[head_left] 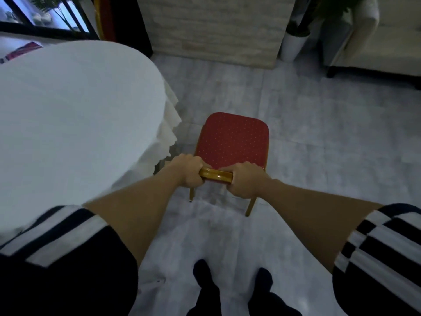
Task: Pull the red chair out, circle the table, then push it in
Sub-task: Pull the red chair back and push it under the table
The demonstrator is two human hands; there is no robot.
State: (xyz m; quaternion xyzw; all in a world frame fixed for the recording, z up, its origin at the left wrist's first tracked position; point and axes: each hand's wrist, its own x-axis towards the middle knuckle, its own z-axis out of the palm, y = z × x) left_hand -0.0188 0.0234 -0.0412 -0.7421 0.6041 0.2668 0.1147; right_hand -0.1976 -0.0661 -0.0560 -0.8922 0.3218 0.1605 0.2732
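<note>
The red chair (232, 139) has a dotted red seat and a gold frame. It stands on the grey floor just right of the round table (68, 115), clear of the white cloth's hanging edge. My left hand (189, 171) grips the left end of the gold top rail of the backrest. My right hand (245, 181) grips the right end of the same rail. Two gold rear legs show below my hands. My feet stand behind the chair.
A pale brick pillar (216, 30) rises straight ahead. Right of it stand a white plant pot (293, 45) and a cream sofa (373, 42). More red and gold chairs (107, 19) are stacked behind the table. Grey floor lies open ahead and to the right.
</note>
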